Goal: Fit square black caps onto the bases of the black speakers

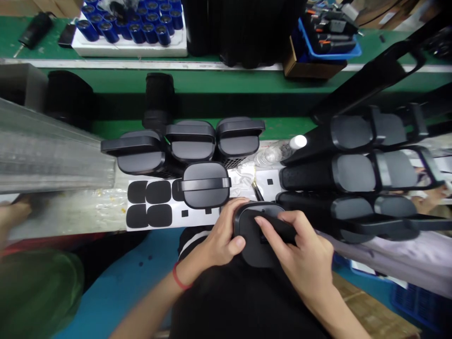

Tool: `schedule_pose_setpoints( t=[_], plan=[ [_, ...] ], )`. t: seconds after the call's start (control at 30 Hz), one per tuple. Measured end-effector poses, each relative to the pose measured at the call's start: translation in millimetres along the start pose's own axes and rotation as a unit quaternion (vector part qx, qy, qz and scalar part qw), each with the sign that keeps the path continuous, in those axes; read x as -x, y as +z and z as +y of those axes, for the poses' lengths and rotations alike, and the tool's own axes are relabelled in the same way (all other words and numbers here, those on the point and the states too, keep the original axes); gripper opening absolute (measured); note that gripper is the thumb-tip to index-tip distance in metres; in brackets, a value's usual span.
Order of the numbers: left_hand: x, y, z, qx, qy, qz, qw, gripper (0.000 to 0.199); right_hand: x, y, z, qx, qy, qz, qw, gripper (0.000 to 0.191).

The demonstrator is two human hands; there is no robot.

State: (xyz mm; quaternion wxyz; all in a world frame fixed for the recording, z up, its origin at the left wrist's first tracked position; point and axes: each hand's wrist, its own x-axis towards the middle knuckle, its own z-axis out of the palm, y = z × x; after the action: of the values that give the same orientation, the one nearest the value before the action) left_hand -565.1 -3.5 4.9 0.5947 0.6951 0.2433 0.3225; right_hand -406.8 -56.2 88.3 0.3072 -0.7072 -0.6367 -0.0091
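My left hand (226, 235) is closed around the left edge of a black housing (252, 247), its thumb on the flat, rounded-square end. Over that end, my right hand (303, 254) pinches a dark flap that looks like a black sticker (282, 229), lifted and bent. A small dark recess shows beside it, partly covered by my right fingers. Just left of my hands lies a white sheet (178, 220) with several black rounded-square stickers and small black squares. A similar black housing with a strap-like handle (205, 185) stands on the sheet.
Several handled black housings stand behind (192, 146) and at the right (355, 173). A clear bottle with a white cap (278, 151) leans near a pen-like tool (257, 190). Blue cylinders (136, 30) and a blue tool bin (328, 52) occupy the shelf. Another person's arm (14, 216) shows left.
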Motion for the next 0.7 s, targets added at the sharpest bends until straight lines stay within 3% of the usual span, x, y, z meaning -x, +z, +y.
schedule_pose_setpoints(
  t=[0.13, 0.3, 0.47, 0.53, 0.63, 0.7],
  plan=[
    [-1, -3.5, 0, 0.002, 0.013, -0.01, 1.0, 0.066, -1, 3, 1, 0.012, -0.002, 0.002, 1.0, 0.031],
    [-2, -4.8, -3, -0.012, 0.042, -0.027, 0.999, 0.096, -5, 1, -1, 0.01, 0.018, -0.012, 1.0, 0.033],
    [-5, -1.6, 2, 0.0, 0.012, 0.005, 1.0, 0.08, -4, -11, 2, -0.075, 0.097, -0.127, 0.984, 0.025],
    [-6, -1.7, 5, 0.003, -0.001, 0.006, 1.0, 0.078, -2, -20, 12, -0.061, 0.102, -0.15, 0.982, 0.038],
    [-6, -2.9, 9, 0.008, -0.005, 0.007, 1.0, 0.076, 0, -38, 31, 0.056, 0.089, -0.102, 0.989, 0.062],
    [-5, -3.4, 8, 0.015, -0.005, 0.01, 1.0, 0.075, 0, -49, 37, 0.113, 0.062, -0.05, 0.99, 0.06]
  ],
)
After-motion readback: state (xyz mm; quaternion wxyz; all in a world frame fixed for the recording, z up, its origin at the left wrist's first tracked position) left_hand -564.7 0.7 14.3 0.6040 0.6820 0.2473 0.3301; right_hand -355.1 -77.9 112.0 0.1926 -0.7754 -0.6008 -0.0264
